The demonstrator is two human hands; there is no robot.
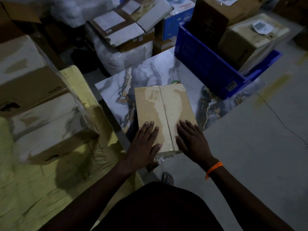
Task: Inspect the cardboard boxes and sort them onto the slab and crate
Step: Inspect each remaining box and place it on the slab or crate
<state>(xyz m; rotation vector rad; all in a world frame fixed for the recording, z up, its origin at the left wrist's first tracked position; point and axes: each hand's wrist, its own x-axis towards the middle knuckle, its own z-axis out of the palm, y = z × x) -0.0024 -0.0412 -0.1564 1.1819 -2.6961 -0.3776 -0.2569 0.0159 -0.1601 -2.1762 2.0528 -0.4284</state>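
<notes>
A flat tan cardboard box (pixel 164 107), sealed with shiny tape along its middle seam, lies on the marble-patterned slab (pixel 150 72). My left hand (pixel 144 144) rests flat on the box's near left part with its fingers straight. My right hand (pixel 191 139), with an orange band on the wrist, lies flat on the near right part. The blue crate (pixel 205 64) stands on the slab's far right corner. It holds a dark flat box (pixel 208 22) standing on edge and a taped beige box (pixel 250 40) with a white label.
Stacked taped cartons (pixel 33 97) sit on yellow wrapped bundles (pixel 50 180) at the left. Plastic-wrapped bales and torn cartons (pixel 123 30) crowd the back. Grey floor (pixel 250 139) lies to the right. My foot in a sandal (pixel 167 178) shows below the slab's near edge.
</notes>
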